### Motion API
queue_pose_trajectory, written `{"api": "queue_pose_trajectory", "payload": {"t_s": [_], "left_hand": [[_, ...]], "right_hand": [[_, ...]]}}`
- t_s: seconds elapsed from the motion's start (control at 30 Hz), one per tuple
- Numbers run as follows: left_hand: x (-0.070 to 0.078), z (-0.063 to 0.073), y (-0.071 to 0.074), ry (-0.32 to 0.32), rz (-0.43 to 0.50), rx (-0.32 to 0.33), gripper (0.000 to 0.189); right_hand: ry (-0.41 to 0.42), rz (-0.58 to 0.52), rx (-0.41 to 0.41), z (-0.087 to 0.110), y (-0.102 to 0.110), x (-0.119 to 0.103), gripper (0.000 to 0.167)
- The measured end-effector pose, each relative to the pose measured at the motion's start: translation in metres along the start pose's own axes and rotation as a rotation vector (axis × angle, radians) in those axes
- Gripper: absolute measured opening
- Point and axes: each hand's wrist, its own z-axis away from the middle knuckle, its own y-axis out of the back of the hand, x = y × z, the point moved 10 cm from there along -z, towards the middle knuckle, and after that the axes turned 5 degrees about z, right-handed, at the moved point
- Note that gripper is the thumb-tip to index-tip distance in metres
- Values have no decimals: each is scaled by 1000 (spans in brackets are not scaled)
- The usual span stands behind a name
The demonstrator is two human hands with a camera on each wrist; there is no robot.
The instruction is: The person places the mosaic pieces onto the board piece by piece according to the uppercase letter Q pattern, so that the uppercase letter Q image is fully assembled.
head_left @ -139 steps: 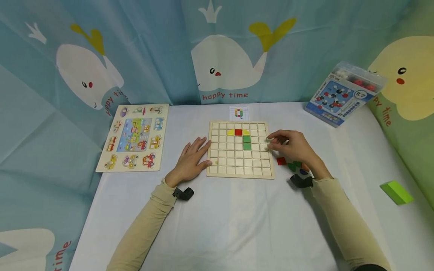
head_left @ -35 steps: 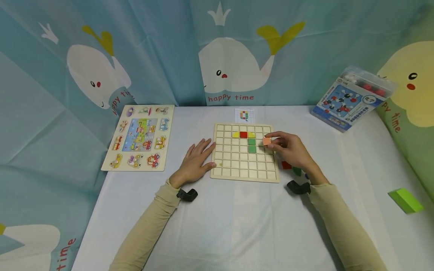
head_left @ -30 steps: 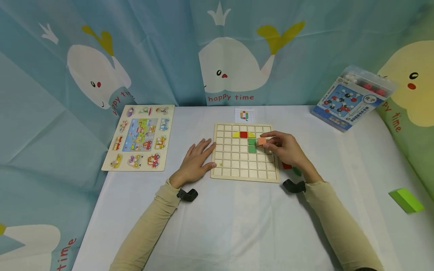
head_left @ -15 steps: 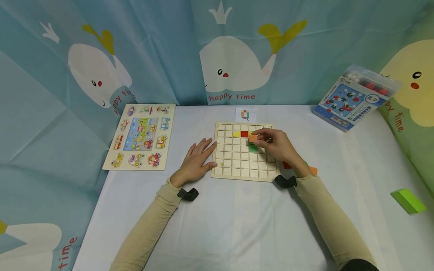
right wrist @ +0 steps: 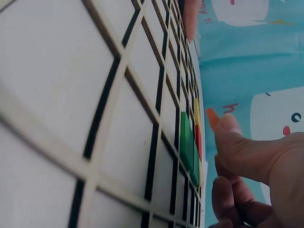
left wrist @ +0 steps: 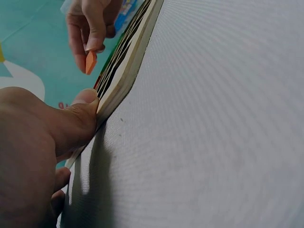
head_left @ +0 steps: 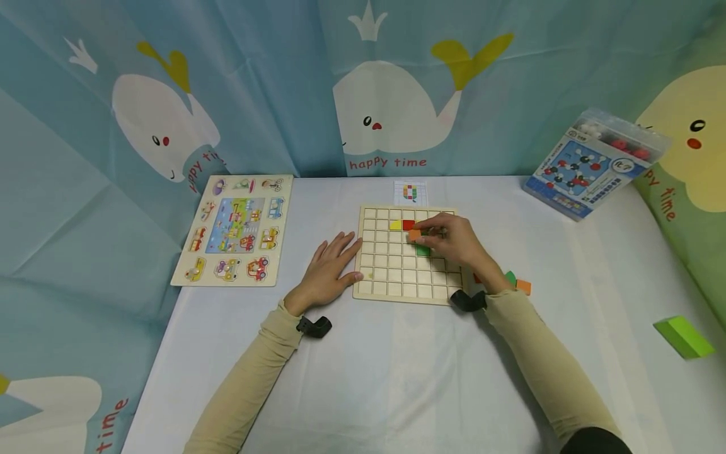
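Observation:
My right hand [head_left: 454,239] pinches an orange square tile [head_left: 414,235] between thumb and fingertips. In the right wrist view the orange tile [right wrist: 213,118] is held above the wooden grid board [head_left: 386,274], apart from it. Set in the board's upper rows are a yellow tile [head_left: 395,225], a red tile [head_left: 408,224] and green tiles [right wrist: 186,137]; my right fingers partly cover this group from the head camera. My left hand [head_left: 324,274] rests at the board's left edge, fingers spread, with the thumb [left wrist: 83,107] touching the rim in the left wrist view.
A small pattern card [head_left: 409,193] lies behind the board. Loose tiles, among them an orange one [head_left: 524,287], lie by my right wrist. A picture puzzle board [head_left: 272,252] is at left, a boxed molecule set [head_left: 584,167] at back right, a green block [head_left: 683,337] at far right.
Over the last second my right hand carries the orange tile leftward from near the board's right side to over the tiles around the red one. My left hand stays at the board's edge.

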Motion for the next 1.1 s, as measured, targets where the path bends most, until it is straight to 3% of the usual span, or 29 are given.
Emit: {"api": "queue_pose_trajectory", "payload": {"t_s": [0.27, 0.47, 0.87, 1.1], "left_hand": [[-1, 1, 0, -1, 2, 4, 75], [-2, 0, 0, 3, 13, 9, 75], [-5, -1, 10, 50, 15, 97, 74], [-1, 1, 9, -14, -54, 104, 72]], "right_hand": [[39, 29, -23, -7, -10, -13, 29], [16, 33, -59, -13, -20, -17, 31], [30, 73, -60, -19, -26, -26, 28], [4, 64, -79, -19, -28, -24, 29]]}}
